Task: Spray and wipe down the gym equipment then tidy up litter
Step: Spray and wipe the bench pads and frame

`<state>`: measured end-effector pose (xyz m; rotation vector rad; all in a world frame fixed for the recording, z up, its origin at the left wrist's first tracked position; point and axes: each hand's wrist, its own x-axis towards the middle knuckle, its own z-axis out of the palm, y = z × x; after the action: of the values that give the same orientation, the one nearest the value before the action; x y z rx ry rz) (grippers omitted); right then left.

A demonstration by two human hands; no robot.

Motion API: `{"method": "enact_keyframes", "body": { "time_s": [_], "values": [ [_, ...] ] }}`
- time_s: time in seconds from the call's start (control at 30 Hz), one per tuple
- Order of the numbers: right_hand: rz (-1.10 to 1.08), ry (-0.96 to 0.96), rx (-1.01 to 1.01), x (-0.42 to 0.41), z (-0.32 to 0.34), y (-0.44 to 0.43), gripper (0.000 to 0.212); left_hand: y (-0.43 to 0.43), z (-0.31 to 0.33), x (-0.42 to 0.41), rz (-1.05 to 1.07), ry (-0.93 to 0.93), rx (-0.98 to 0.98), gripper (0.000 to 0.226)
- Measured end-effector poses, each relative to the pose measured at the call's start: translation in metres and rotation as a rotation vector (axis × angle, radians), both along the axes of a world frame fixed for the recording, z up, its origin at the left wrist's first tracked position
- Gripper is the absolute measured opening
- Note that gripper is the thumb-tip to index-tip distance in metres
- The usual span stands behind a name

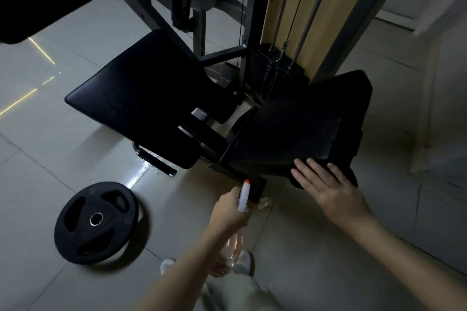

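My left hand (pixel 231 209) clenches the spray bottle (pixel 243 197) at its neck; it is likely light and slick. My right hand (pixel 328 189), fingers straight, presses a soft dark cloth (pixel 350 175) flat on the seat pad (pixel 298 129) near its edge. 1 crumpled scrap (pixel 264 203) lies on the floor nearby.

left hand (pixel 228 208): arm extended, fingers curled round spray bottle (pixel 244 195) | right hand (pixel 331 189): palm down, fingers straight, spread
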<state>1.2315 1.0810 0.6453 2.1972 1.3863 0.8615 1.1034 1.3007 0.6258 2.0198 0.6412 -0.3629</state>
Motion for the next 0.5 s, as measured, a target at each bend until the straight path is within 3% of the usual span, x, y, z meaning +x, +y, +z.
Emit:
{"method": "enact_keyframes", "body": {
  "time_s": [0.17,0.27,0.37,0.4,0.47,0.5],
  "values": [
    [-0.082,-0.244,-0.116,-0.003,-0.032,0.032,0.051,0.003,-0.006,0.0,0.035,0.006,0.012,0.015],
    [0.022,-0.313,-0.37,-0.003,-0.06,0.058,0.059,0.003,-0.01,-0.002,0.076,0.0,-0.004,0.015],
    [0.067,-0.146,-0.392,-0.005,-0.07,0.082,0.079,0.004,-0.014,-0.002,0.093,-0.001,-0.008,0.018],
    [0.077,-0.078,-0.345,-0.007,-0.069,0.089,0.076,0.004,-0.016,-0.003,0.094,0.001,-0.007,0.018],
    [0.073,0.075,-0.264,-0.009,-0.062,0.09,0.05,0.005,-0.019,-0.006,0.095,0.001,-0.001,0.021],
    [0.029,0.133,-0.235,-0.009,-0.058,0.086,0.06,0.006,-0.022,-0.007,0.097,0.002,-0.003,0.024]
  ]
}}
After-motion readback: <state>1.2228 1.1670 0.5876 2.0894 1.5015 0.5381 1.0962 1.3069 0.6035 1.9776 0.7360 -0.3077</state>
